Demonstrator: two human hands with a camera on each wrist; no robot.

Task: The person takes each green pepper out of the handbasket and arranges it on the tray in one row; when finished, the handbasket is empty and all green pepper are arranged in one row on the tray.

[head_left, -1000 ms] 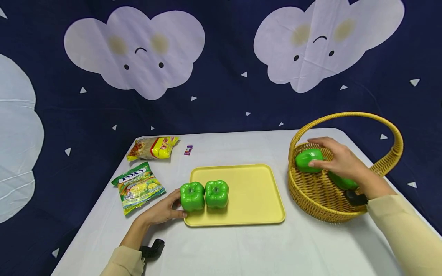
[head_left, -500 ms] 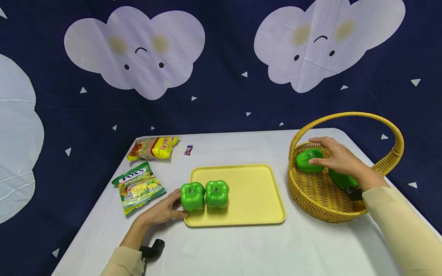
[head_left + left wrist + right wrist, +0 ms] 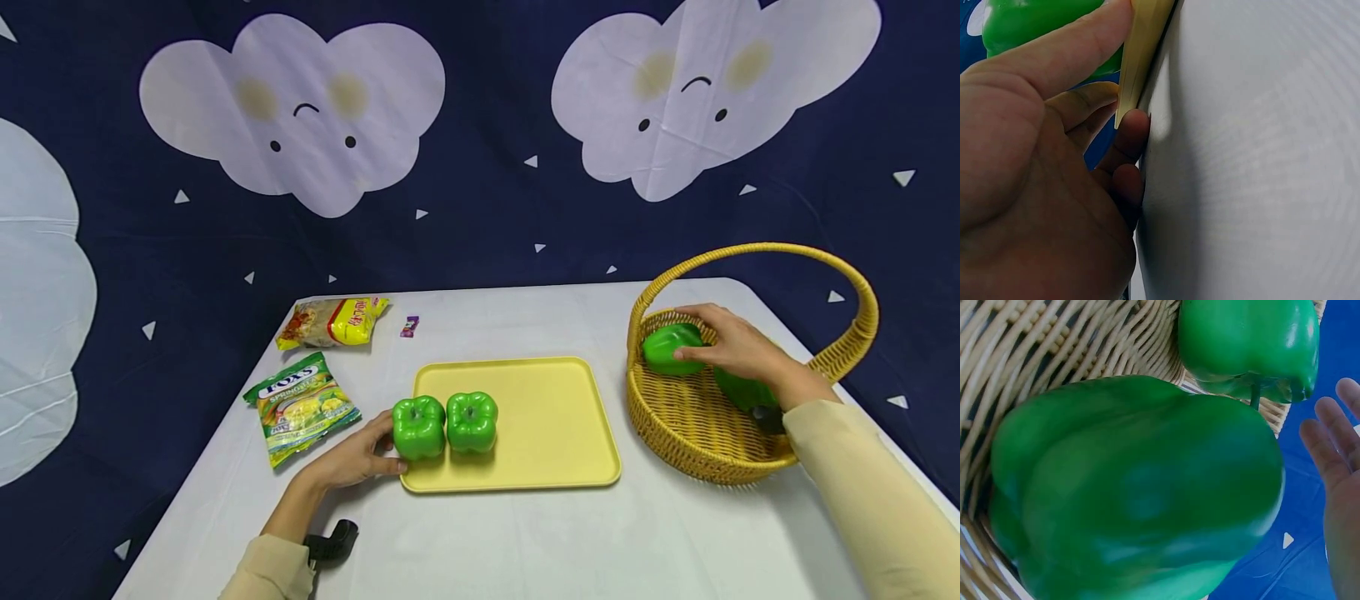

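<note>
My left hand (image 3: 356,452) holds the left edge of the yellow tray (image 3: 555,425). In the left wrist view the thumb reaches the tray rim (image 3: 1141,56), and bent fingers lie behind its corner. Two green bell peppers, a left one (image 3: 418,429) and a right one (image 3: 471,423), stand side by side on the tray. My right hand (image 3: 738,343) is inside the wicker basket (image 3: 682,446), around the far green bell pepper (image 3: 670,348). In the right wrist view its straight fingers are apart from that pepper (image 3: 1247,344). A second bell pepper (image 3: 1141,487) lies under the right wrist.
The basket's tall handle (image 3: 757,248) arches over the right hand. At the left lie a Fox's candy bag (image 3: 303,408) and a yellow food packet (image 3: 333,322). One small purple wrapped candy (image 3: 409,326) is on the white table (image 3: 510,542).
My right hand and forearm have shifted slightly within the basket. The left hand, the tray and the peppers show no clear movement.
</note>
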